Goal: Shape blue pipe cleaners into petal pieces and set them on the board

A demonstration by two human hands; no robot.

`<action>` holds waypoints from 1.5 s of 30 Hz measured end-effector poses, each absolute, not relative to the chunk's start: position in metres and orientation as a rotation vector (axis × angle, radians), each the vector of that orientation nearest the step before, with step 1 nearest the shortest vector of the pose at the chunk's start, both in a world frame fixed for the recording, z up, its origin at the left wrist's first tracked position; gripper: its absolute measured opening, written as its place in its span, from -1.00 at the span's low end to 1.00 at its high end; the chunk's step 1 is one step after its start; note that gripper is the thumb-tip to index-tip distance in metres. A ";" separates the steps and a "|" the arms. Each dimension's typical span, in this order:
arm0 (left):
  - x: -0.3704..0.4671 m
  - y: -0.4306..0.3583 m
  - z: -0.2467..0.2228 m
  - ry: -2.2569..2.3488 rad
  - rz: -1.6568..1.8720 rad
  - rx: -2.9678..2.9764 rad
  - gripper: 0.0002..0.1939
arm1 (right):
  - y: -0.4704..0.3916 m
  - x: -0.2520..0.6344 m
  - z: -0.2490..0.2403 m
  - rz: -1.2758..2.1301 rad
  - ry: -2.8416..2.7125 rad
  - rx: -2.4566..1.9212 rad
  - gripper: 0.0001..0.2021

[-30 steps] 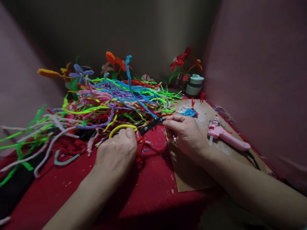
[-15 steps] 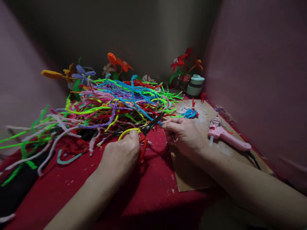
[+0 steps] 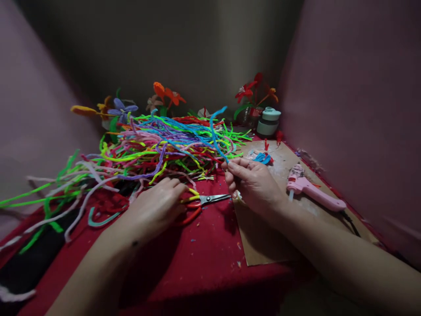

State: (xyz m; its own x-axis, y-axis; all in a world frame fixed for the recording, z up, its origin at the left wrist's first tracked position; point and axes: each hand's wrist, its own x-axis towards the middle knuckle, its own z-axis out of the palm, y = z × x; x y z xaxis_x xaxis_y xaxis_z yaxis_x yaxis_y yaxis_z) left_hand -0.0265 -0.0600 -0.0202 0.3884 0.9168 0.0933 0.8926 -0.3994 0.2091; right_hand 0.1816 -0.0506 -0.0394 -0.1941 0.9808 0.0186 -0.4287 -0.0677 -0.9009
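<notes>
My right hand (image 3: 255, 182) pinches the lower end of a blue pipe cleaner (image 3: 213, 134) between thumb and fingertips; the strip bends upward and away. Something small and pale shows under its lower fingers, too unclear to name. My left hand (image 3: 161, 199) is closed at the handles of a pair of scissors (image 3: 210, 199), low over the red cloth. One handle is yellow, the other red, and the nearly closed blades point right, toward my right hand. Behind both hands lies a large heap of coloured pipe cleaners (image 3: 158, 149).
A pink glue gun (image 3: 315, 193) rests on a brown board (image 3: 263, 245) at right, near a blue looped piece (image 3: 263, 158). Fuzzy flowers (image 3: 123, 107) and a light-green-lidded jar (image 3: 269, 120) stand at the back. Small scraps dot the red cloth (image 3: 210, 272).
The scissors have come down and away from the blue pipe cleaner, their blades now closer together. That pipe cleaner now stands up in my right hand. The view has shifted slightly.
</notes>
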 end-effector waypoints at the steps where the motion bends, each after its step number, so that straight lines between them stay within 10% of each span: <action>1: -0.022 -0.059 -0.016 1.571 0.403 2.416 -0.76 | -0.053 0.181 -0.039 1.549 -1.028 -0.793 -0.83; 8: 0.017 -0.058 -0.013 1.053 1.039 1.344 -0.75 | -0.066 0.174 -0.041 1.735 -1.275 -0.811 -0.78; 25: -0.001 -0.034 0.007 0.792 1.592 0.947 -0.97 | -0.069 0.169 -0.040 1.730 -1.413 -0.950 -0.79; 45: 0.016 -0.051 -0.026 0.806 1.142 0.928 -0.83 | -0.063 0.174 -0.046 1.907 -1.256 -0.699 -0.85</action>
State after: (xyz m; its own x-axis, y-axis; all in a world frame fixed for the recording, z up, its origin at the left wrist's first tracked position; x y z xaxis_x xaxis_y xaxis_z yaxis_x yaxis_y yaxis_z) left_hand 0.0163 -0.0512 -0.0256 0.2316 0.9709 -0.0607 -0.3823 0.1482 0.9121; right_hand 0.1743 -0.0628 -0.0459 -0.5814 0.8124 -0.0447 -0.2799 -0.2513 -0.9266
